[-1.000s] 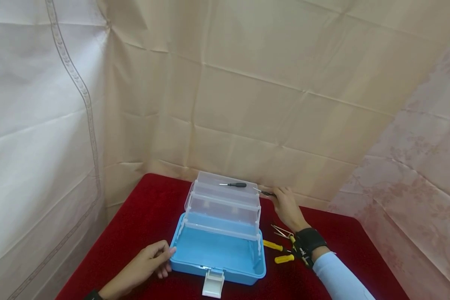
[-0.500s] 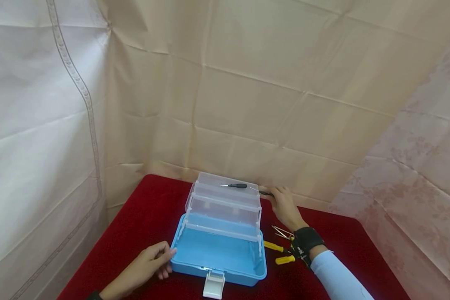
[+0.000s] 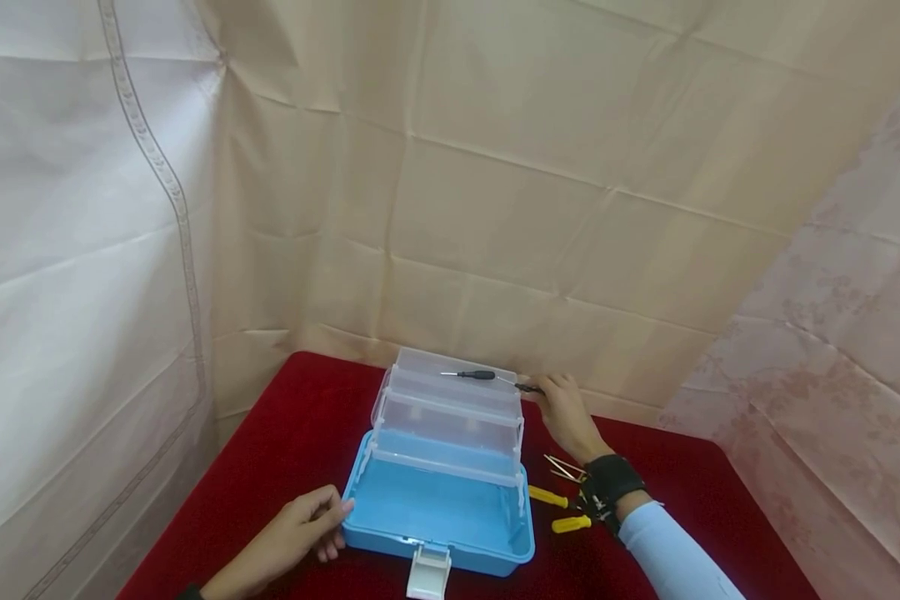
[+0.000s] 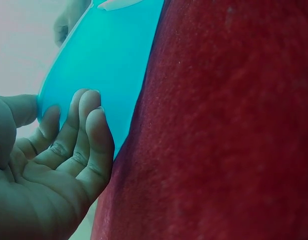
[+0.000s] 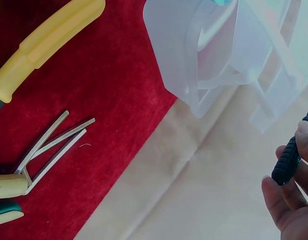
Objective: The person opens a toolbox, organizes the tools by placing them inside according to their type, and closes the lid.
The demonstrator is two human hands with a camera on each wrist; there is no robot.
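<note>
A blue toolbox [image 3: 480, 560] stands unfolded, its clear stepped trays [image 3: 450, 408] raised at the back. My left hand [image 3: 292, 529] grips its front left corner; in the left wrist view the thumb sits at the rim and the fingers lie against the outer wall. At the right end of the top tray, my right hand [image 3: 566, 417] holds a screwdriver [image 5: 288, 160] by its black handle, with the thin shaft pointing left over the tray. Another black-handled screwdriver [image 3: 476, 375] lies in that tray.
Right of the box lie yellow-handled tools [image 3: 572, 524], partly hidden by the right wrist. Beside them are metal rods [image 5: 46, 150] folded out of a yellow body. A white latch [image 3: 429, 572] hangs at the box front. Beige cloth [image 3: 495, 208] rises behind the red table cover [image 3: 300, 417].
My right hand has moved slightly left, bringing its screwdriver over the end of the top tray. The left hand stays at the box corner.
</note>
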